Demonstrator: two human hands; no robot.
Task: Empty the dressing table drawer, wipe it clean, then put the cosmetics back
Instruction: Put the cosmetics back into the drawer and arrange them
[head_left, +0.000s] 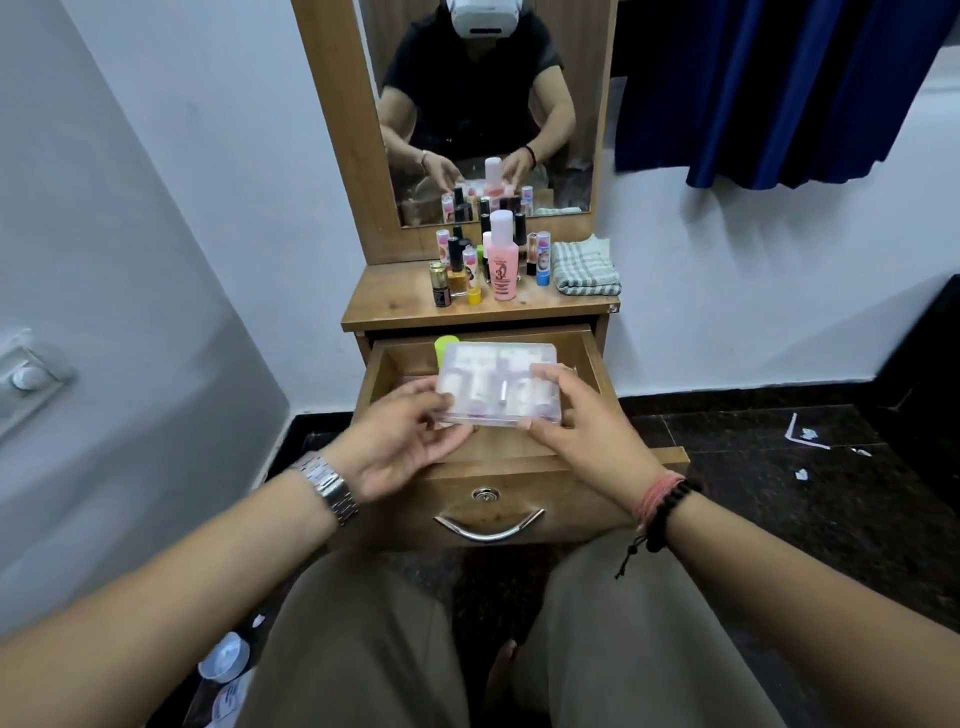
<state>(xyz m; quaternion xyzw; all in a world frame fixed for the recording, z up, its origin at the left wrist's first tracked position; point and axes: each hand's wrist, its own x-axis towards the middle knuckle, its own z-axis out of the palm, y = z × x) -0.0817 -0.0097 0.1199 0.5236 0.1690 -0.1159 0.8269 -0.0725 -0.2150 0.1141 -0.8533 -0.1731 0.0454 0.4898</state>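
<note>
At the centre of the frame we see a wooden table with a mirror rising above it to the top edge, and a blue curtain hanging at the upper right. Below the tabletop the drawer stands pulled out toward us, its metal handle facing the lower middle of the frame. Over the open drawer we hold a clear box of small cosmetics with both hands: our left hand grips its near left corner with thumb and fingers curled round the edge, and our right hand holds the right side, thumb on the lid and fingers curled underneath. Whether the box touches the drawer floor we cannot tell. A green cap shows in the drawer just behind the box, at its upper left. On the tabletop, right of centre, lies a folded checked cloth; just left of it stand a pink bottle and a cluster of small bottles. A watch sits on our left wrist, bracelets on our right.
</note>
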